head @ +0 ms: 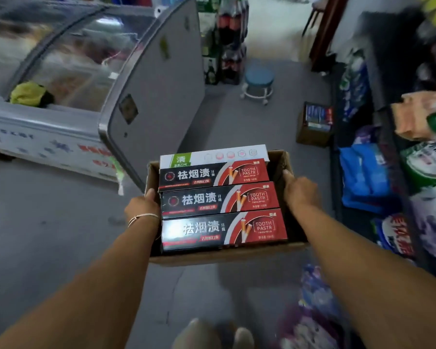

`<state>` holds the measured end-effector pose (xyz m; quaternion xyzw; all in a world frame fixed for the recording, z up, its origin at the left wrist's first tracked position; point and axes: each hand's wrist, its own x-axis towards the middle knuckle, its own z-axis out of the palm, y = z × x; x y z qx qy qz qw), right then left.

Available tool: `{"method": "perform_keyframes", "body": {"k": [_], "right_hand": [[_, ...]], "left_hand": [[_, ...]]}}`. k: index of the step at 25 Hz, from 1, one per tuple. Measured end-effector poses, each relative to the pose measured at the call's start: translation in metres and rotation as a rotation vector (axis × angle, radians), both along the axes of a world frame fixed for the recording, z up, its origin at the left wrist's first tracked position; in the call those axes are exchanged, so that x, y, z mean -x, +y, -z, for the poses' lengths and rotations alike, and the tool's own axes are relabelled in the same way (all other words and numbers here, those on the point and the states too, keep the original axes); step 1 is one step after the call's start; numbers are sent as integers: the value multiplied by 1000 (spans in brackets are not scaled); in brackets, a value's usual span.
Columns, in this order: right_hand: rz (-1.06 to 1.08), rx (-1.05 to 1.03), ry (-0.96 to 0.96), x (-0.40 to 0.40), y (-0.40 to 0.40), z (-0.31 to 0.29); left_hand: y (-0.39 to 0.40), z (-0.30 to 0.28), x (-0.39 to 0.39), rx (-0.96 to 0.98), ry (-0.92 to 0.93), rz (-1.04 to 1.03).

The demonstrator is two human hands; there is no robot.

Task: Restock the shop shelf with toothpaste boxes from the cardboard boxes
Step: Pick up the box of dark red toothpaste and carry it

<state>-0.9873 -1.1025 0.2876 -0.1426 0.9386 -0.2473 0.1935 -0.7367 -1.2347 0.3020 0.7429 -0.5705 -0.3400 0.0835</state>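
Holding cardboard box [278, 163] between left grip [142, 206], right grip [300, 191]

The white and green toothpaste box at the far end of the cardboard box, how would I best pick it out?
Probably from above. The long white and green toothpaste box lies flat along the far wall of the open brown cardboard box, with a black and red toothpaste box pressed against its near side. Its ends sit close to the side walls, so pinch across its long edges near the middle. Both hands are busy gripping the carton.
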Motion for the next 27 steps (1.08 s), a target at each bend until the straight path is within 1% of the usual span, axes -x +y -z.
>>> {"method": "perform_keyframes", "body": {"k": [6,10,14,17,22,27], "right_hand": [[237,26,-19,126,-102,14],[351,26,-36,211,-160,12],[412,30,-51,305,-211,9],[379,-28,-28,390,-253,18],[403,-44,-20,521,-329,22],[547,-6,-40,638,-423,31]], "left_hand": [[-155,8,162,1,96,90],[-245,6,278,12,79,215],[-313,10,394,-11,80,306],[-362,19,488,-11,77,350],[-447,22,628,-37,61,394],[-555,32,773,-19,23,508]]}}
